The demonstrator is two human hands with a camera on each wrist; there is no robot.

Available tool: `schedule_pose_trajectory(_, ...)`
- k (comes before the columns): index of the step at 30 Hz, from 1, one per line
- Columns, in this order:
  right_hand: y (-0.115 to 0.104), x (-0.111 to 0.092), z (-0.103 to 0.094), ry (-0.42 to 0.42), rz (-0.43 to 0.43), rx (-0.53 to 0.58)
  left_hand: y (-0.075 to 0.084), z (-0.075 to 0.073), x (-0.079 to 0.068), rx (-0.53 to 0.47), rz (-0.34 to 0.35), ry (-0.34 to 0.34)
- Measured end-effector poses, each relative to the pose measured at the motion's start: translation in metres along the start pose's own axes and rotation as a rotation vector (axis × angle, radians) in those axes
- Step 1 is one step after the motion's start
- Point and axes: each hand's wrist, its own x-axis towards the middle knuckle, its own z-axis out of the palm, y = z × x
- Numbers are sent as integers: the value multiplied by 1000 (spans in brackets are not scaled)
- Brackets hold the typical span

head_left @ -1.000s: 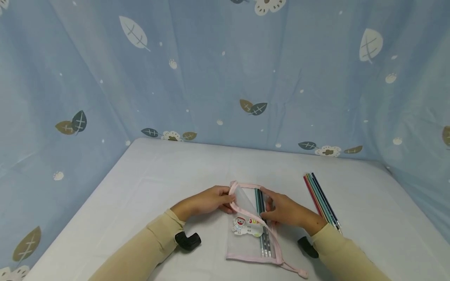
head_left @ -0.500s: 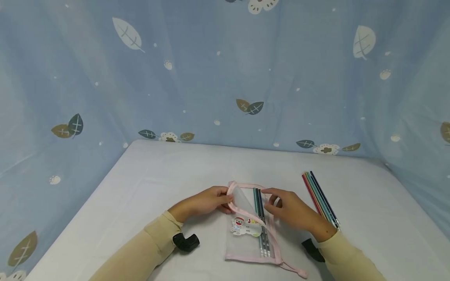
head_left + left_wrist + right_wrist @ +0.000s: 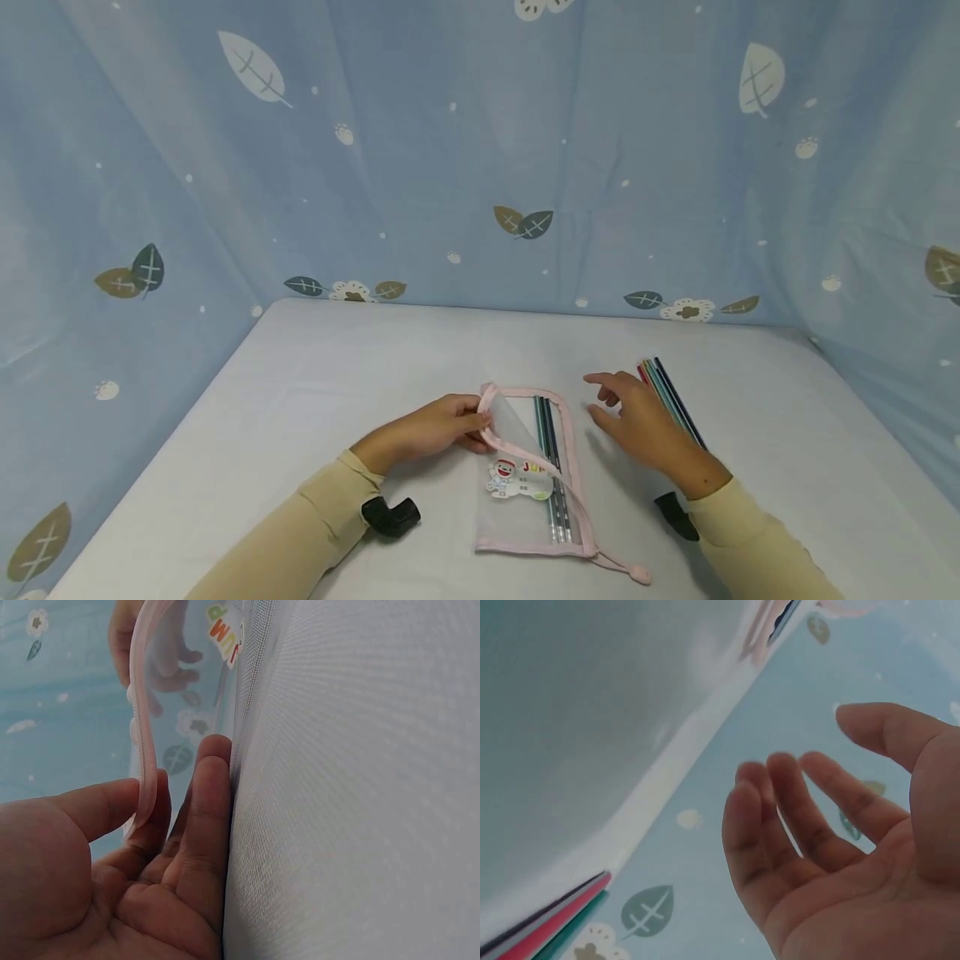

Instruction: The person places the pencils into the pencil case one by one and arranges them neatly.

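Note:
A clear mesh pencil pouch (image 3: 510, 521) with pink edging lies mid-table, a cartoon sticker on its front. My left hand (image 3: 435, 429) pinches the pink zipper edge (image 3: 144, 750) at its upper left corner between thumb and fingers, lifting the flap. Inside, along the right side, lie several dark and teal pencils (image 3: 555, 467). To the right of the pouch, my right hand (image 3: 637, 417) is raised with nothing in it, fingers apart and loosely bent. Beside and partly behind that hand lies a bundle of colored pencils (image 3: 671, 396), red, green and dark blue among them.
A white cloth covers the table (image 3: 360, 350). Blue leaf-print fabric (image 3: 420, 167) hangs behind and along the sides. The pouch's pink pull strap (image 3: 618, 567) trails off its lower right corner. Black bands (image 3: 392, 517) sit at both wrists.
My right hand has let go of the pencils in the pouch and moved right and up, toward the loose bundle. My left hand keeps its pinch on the pouch edge.

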Motion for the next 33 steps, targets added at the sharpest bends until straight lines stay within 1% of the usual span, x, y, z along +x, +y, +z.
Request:
schedule_pose_trajectory(3, 4, 2, -4, 21, 3, -9, 1, -1, 0, -1, 7, 2)
schedule_pose_trajectory(7, 11, 1, -6, 31, 42, -36, 0, 0, -2, 2, -5, -7)
schedule_pose_trajectory(13, 19, 0, -9, 7, 111, -2, -1, 1, -2, -5, -23, -2)
schedule_pose_trajectory(17, 24, 0, -11, -7, 125, 12, -1, 1, -2, -10, -21, 5)
schedule_pose_trajectory(25, 37, 1, -20, -13, 136, -18, 1, 1, -1, -11, -22, 11)
schedule_pose_trajectory(33, 45, 2, -30, -67, 199, -2, 2, 1, 0, -5, -18, 6)
